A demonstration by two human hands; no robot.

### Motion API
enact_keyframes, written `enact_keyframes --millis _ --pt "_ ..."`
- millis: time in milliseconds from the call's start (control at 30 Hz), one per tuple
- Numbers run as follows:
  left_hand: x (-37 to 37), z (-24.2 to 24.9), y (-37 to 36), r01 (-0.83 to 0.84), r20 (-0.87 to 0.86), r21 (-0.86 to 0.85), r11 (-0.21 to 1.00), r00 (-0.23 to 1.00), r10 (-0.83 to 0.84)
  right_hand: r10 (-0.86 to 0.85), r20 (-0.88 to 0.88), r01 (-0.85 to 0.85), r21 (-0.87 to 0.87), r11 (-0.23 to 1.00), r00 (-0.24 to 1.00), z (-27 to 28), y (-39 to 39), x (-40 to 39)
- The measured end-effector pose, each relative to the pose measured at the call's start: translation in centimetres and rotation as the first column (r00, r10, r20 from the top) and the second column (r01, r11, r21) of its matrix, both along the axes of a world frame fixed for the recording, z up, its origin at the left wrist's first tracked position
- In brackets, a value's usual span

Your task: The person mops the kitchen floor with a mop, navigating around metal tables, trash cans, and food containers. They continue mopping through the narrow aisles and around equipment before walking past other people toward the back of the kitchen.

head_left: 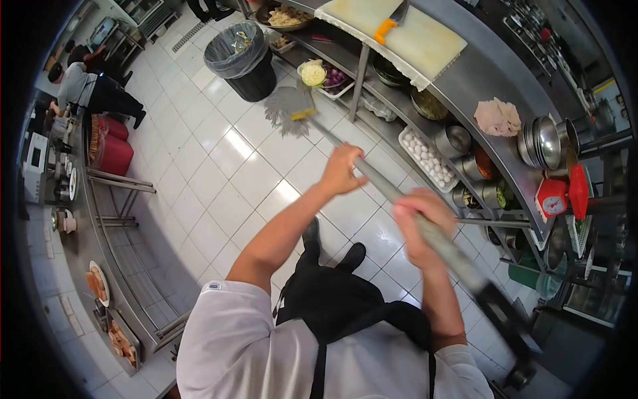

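A long-handled mop (446, 247) runs diagonally across the view, its grey stringy head (282, 110) on the tiled floor beside the bin. My left hand (343, 170) is closed round the lower part of the handle, nearer the mop head. Farther up the pole, my right hand (424, 223) grips it, somewhat smeared by motion. The handle's black upper end (508, 319) passes to the right of my body and is blurred.
A black bin (249, 70) with a liner stands ahead. On the right, a steel counter (458, 80) bears a cutting board (425, 43) with a knife, and its shelf holds an egg tray (425, 159). Another counter (126, 266) lines the left. Two people work at far left.
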State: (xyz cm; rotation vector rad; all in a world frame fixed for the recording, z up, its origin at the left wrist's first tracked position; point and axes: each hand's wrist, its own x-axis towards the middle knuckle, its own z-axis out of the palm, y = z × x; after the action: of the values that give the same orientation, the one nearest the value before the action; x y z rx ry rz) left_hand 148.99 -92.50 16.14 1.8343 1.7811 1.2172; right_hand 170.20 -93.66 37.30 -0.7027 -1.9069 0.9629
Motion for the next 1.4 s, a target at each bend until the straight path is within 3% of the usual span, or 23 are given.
enact_keyframes --millis 67,133,200,233,300,367,500,533,667,767,833,900,933,967,1033,1133,1167,1233,1300,1367,1400 --pt "1.8 5.0 -1.4 0.11 0.111 0.066 0.992 0.987 -0.117 -0.041 -0.114 0.056 0.139 0.989 0.993 5.1 -0.2 1.0" --pt "3.0 7.5 -2.3 0.298 0.224 0.09 0.95 0.924 -0.31 -0.068 -0.32 0.086 0.041 0.995 0.945 9.2 -1.7 1.2" --pt "3.9 7.8 -3.3 0.431 0.271 0.152 0.89 0.847 -0.457 0.135 -0.609 -0.108 0.081 0.991 0.781 11.1 -2.8 1.5" --pt "4.1 7.5 -3.7 0.47 0.26 0.179 0.864 0.825 -0.502 0.256 -0.657 -0.186 0.175 0.967 0.709 11.9 -3.2 1.0" --pt "3.3 6.9 -3.8 0.484 0.245 0.257 0.837 0.805 -0.541 0.354 -0.606 -0.272 0.226 0.935 0.713 12.2 -4.0 -0.9" --pt "2.2 6.1 -3.8 0.44 0.246 0.353 0.826 0.808 -0.535 0.334 -0.609 -0.225 0.251 0.942 0.719 11.8 -4.3 -2.7" --pt "-2.2 4.0 -1.6 0.412 0.177 0.36 0.837 0.851 -0.494 0.281 -0.523 -0.135 0.3 0.944 0.805 10.0 -4.1 -6.5" --pt "-3.7 3.4 -0.9 0.396 0.137 0.382 0.835 0.869 -0.475 0.283 -0.569 -0.113 0.316 0.942 0.772 9.1 -4.0 -7.8" --pt "-8.9 0.3 2.1 0.348 0.128 0.33 0.877 0.904 -0.407 0.134 -0.494 -0.012 0.241 0.97 0.859 4.7 -3.4 -11.6" --pt "-12.7 -3.4 4.6 0.298 0.018 0.186 0.936 0.952 -0.306 0.052 -0.475 0.013 0.133 0.991 0.878 -1.3 -2.2 -13.7" --pt "-15.8 -7.6 6.0 0.202 -0.095 0.034 0.979 0.976 -0.198 -0.01 -0.332 0.018 0.02 1.0 0.943 -6.0 -2.9 -14.8" --pt "-18.4 -10.6 5.3 0.0 -0.318 -0.181 0.984 0.946 -0.058 -0.027 -0.164 0.03 0.018 0.999 0.986 -11.0 -3.7 -16.3" --pt "-19.0 -10.4 4.6 -0.15 -0.472 -0.264 0.953 0.882 0.008 -0.031 -0.088 0.022 -0.104 0.994 0.996 -11.9 -4.8 -17.1" --pt "-19.1 -10.4 4.2 -0.257 -0.459 -0.448 0.856 0.888 0.025 -0.026 -0.011 0.023 -0.229 0.973 1.0 -12.4 -5.8 -17.2" --pt "-19.1 -11.1 4.2 -0.234 -0.448 -0.484 0.843 0.894 -0.009 -0.043 0.015 0.046 -0.246 0.968 0.999 -12.1 -6.3 -16.0" --pt "-17.0 -11.9 3.8 -0.054 -0.214 -0.333 0.941 0.977 -0.02 -0.019 0.081 0.041 -0.276 0.96 0.997 -8.7 -5.8 -13.3" --pt "-15.2 -10.4 3.6 -0.053 -0.291 -0.226 0.973 0.957 -0.016 -0.012 0.103 0.04 -0.278 0.96 0.995 -6.6 -5.0 -11.8" --pt "-11.4 -5.7 3.1 0.036 -0.207 -0.133 0.99 0.976 -0.063 -0.023 0.136 0.043 -0.146 0.988 0.99 -2.1 -4.1 -9.0" --pt "-7.8 -1.1 2.0 0.126 -0.041 -0.013 0.992 0.991 -0.127 -0.12 0.169 0.146 -0.15 0.978 0.978 4.4 -4.9 -7.4" --pt "-4.3 1.8 0.3 0.188 0.033 0.022 0.982 0.982 -0.189 -0.172 0.033 0.175 -0.159 0.972 0.985 8.5 -6.0 -5.9" --pt "-2.7 3.3 -0.5 0.244 0.033 0.054 0.968 0.969 -0.246 -0.161 -0.15 0.141 -0.133 0.981 0.976 9.3 -6.5 -4.9"
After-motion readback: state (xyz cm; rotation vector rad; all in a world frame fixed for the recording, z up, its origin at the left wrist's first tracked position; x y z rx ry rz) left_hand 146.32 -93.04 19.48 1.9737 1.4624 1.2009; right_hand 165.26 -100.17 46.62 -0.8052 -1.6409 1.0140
